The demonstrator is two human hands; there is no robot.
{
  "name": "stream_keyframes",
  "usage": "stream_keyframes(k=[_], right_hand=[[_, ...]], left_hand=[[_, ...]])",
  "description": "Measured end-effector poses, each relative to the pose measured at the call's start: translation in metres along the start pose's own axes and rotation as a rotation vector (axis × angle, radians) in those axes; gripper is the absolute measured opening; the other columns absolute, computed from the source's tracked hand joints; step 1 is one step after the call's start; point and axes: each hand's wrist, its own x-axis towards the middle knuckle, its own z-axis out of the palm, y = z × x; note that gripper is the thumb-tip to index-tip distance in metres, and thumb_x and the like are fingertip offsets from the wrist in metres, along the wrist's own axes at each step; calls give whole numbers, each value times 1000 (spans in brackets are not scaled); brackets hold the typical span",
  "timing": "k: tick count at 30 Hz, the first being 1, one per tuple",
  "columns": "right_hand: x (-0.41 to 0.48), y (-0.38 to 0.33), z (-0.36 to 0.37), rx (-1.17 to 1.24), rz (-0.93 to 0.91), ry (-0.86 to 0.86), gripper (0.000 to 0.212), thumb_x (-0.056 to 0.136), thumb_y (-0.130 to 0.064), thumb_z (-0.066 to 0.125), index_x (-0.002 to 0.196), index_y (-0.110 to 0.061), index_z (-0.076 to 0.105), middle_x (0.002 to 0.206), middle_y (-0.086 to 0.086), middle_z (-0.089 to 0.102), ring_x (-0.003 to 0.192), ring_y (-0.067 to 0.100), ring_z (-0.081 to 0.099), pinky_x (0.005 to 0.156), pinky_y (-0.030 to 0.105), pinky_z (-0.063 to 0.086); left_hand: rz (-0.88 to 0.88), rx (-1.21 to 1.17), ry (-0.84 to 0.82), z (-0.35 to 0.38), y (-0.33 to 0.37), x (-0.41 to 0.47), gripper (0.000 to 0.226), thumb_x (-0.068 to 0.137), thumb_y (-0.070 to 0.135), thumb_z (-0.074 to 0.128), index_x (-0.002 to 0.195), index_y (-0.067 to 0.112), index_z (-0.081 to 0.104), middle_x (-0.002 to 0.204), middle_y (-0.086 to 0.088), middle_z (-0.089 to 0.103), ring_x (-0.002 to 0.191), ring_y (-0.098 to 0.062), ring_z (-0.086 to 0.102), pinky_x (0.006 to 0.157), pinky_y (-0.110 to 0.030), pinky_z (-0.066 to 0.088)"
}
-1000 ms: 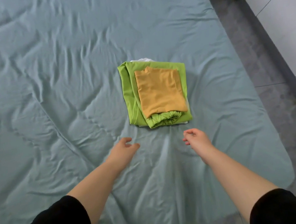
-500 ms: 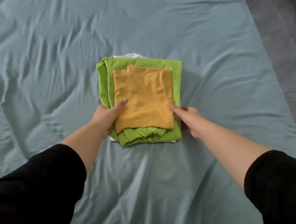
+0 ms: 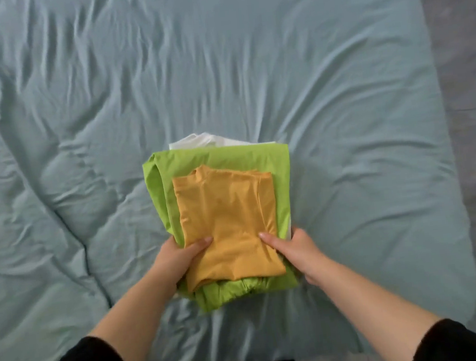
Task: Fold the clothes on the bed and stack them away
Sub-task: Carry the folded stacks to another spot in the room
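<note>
A stack of folded clothes sits near the middle of the bed point(image 3: 248, 61). A folded mustard-yellow top point(image 3: 226, 219) lies on a folded lime-green garment point(image 3: 222, 158), with a white garment point(image 3: 206, 139) peeking out underneath at the far edge. My left hand point(image 3: 177, 260) grips the stack's near left side, thumb on the yellow top and fingers hidden under the pile. My right hand point(image 3: 294, 248) grips the near right side the same way. The near end of the stack looks raised off the sheet.
The bed wears a wrinkled pale blue-green sheet with a deep crease point(image 3: 86, 255) running on the left. Grey floor point(image 3: 471, 97) lies beyond the bed's right edge. Black sleeves cover both my forearms near the bottom of the view.
Both hands went from hovering short of the stack to gripping its near sides. The stack now sits closer to me, with its near end lifted.
</note>
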Motion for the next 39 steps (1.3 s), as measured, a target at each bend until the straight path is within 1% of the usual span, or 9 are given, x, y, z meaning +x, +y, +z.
stream_keyframes(k=[8,11,13,19,23,30,32,34,39], right_hand=[[2,-11,-6,4,-43,-35,96,31,-62,86,113,-18,62,102,-3,72,89,11,69,79,27,55],[4,-18,11,60,-75,-36,71,42,-55,89,101,-28,60,96,-10,70,87,8,66,66,22,52],[0,-14,20,72,-94,18,55,57,-46,88,101,-29,59,99,-9,68,90,10,65,70,25,51],[-51,10,27,105,-23,78,38,74,-36,80,102,-16,64,103,4,69,93,21,65,84,33,53],[-104,7,26,196,-6,89,46,78,-36,77,114,-12,63,107,7,70,98,23,65,91,38,52],[-203,-28,17,347,-149,196,30,77,-26,79,101,-11,70,92,2,74,86,16,70,78,28,56],[-234,-45,10,380,-211,233,24,76,-25,80,95,-15,70,85,-4,74,79,10,70,63,19,54],[-265,-60,3,424,-267,252,18,75,-24,80,88,-17,69,75,-10,73,70,3,69,53,12,50],[-331,-72,-11,520,-311,269,23,82,-20,72,104,-13,69,81,-5,76,74,7,71,57,15,51]], left_hand=[[-21,-109,-105,-13,-5,-9,62,48,58,87,98,32,62,92,14,74,85,-9,71,60,-22,54],[10,-128,-40,1,-2,-7,56,56,56,84,100,32,59,96,12,69,89,-12,66,63,-26,51],[-1,-137,21,10,-6,-11,57,63,57,81,105,28,57,100,9,65,92,-16,62,71,-31,49],[-3,-92,47,5,-17,-55,44,71,56,76,97,26,57,90,7,63,81,-15,60,58,-26,43],[79,-57,11,-10,-8,-94,47,72,52,77,105,23,62,96,4,68,87,-18,64,67,-31,50],[289,45,-68,-29,38,-175,45,66,51,82,94,19,69,82,6,74,81,-16,69,66,-30,53],[343,62,-123,-33,57,-203,47,64,53,82,93,19,68,87,2,74,85,-21,69,76,-36,55],[410,70,-150,-36,79,-230,38,70,47,81,93,20,66,85,3,73,81,-18,69,68,-30,55],[481,189,-246,-35,119,-281,40,70,44,81,96,17,65,88,-1,73,83,-21,68,71,-33,54]])
